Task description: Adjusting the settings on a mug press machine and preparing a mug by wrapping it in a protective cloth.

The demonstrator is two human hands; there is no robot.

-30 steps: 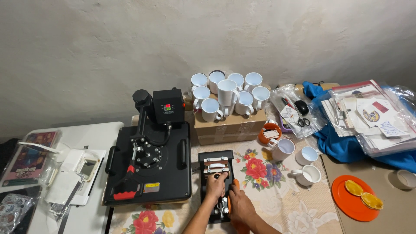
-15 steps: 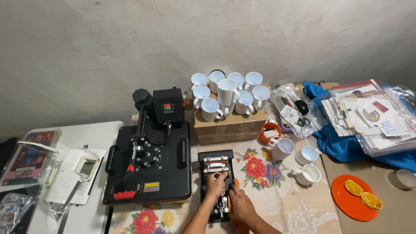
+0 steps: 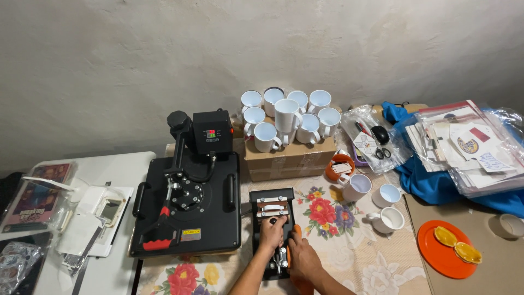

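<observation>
Fingers of your left hand (image 3: pixel 271 234) curl down onto the small black mug-press attachment (image 3: pixel 273 232), pressing near its middle just below the pale cross bars, while your right hand (image 3: pixel 303 257) closes around an orange-handled lever (image 3: pixel 296 235) along the attachment's right edge; whether that grip is fully closed cannot be told, since the hand hides the handle. The attachment lies flat on the flowered tablecloth (image 3: pixel 349 257), just right of the large black heat press (image 3: pixel 188 210) and in front of a cardboard box (image 3: pixel 289 158) stacked with white mugs (image 3: pixel 286 114). Three more white mugs (image 3: pixel 382 205) stand to the right, near an orange plate (image 3: pixel 445 248) holding two yellow pieces. Judged from this arrangement, the main hazard is slippage: the cloth offers little hold, so a firm pull on the lever could slide the attachment toward the heat press or lift its near end off the table edge. Your left fingertips rest close to the clamp hardware and could be pinched if the mechanism snaps shut. A sideways jerk of your right elbow could also reach the loose mugs beside it.
</observation>
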